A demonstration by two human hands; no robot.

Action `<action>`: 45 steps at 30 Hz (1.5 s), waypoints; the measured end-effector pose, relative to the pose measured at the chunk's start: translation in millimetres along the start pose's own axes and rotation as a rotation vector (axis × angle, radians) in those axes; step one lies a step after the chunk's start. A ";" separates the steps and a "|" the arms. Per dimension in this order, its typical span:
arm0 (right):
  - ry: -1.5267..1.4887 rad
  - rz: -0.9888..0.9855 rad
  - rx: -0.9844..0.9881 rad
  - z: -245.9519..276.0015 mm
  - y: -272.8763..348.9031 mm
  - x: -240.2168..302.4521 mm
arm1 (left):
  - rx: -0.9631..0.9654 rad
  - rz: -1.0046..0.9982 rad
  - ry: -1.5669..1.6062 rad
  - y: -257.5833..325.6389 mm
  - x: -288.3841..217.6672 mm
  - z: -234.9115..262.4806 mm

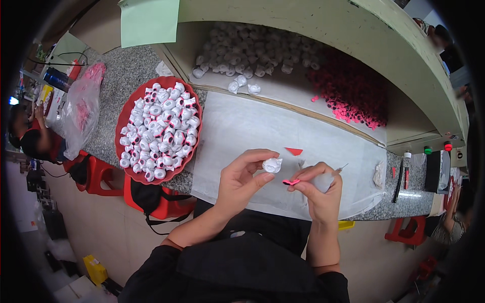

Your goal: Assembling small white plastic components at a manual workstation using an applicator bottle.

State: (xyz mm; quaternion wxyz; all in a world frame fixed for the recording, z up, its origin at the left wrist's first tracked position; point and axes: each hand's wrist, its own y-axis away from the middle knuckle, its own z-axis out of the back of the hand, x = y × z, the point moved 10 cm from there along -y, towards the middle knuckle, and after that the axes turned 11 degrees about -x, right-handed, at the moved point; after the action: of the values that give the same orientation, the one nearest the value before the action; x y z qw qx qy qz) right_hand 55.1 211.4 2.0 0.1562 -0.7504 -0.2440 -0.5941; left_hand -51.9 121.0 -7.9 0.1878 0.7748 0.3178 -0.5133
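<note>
tray [121, 132] left of sheet [242, 126], shelf [323, 96] behind

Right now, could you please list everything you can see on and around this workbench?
small white piece: one, white, pinched in the left hand's fingertips
small pink part: one, pink, at the right hand's fingertips
red bowl: one, red, bench left, heaped with many white-and-pink pieces
white sheet: one, white, bench centre
red scrap: one, on the sheet
white pieces: a large pile, under the shelf
pink parts: a large pile, under the shelf, right
plastic bag: one, clear with pink contents, far left
red stools: several, below the bench
left hand: holding
right hand: holding
</note>
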 end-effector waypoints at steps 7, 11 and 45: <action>-0.164 -0.123 0.016 -11.7 8.5 -10.9 | 0.122 -0.311 -0.332 7.5 -21.9 -16.3; -0.227 -0.143 0.012 -11.1 7.3 -18.2 | 0.144 -0.349 -0.389 9.8 -28.9 -20.9; -0.271 -0.040 0.019 -22.8 28.0 -22.7 | 0.233 -0.046 0.054 18.4 -4.4 -12.2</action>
State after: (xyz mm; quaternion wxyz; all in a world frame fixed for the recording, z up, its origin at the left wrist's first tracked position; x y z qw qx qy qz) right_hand 48.0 172.0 -12.8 0.1169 -0.8172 -0.2833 -0.4882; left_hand -32.3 113.8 0.4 0.0760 0.7973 0.2785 -0.5300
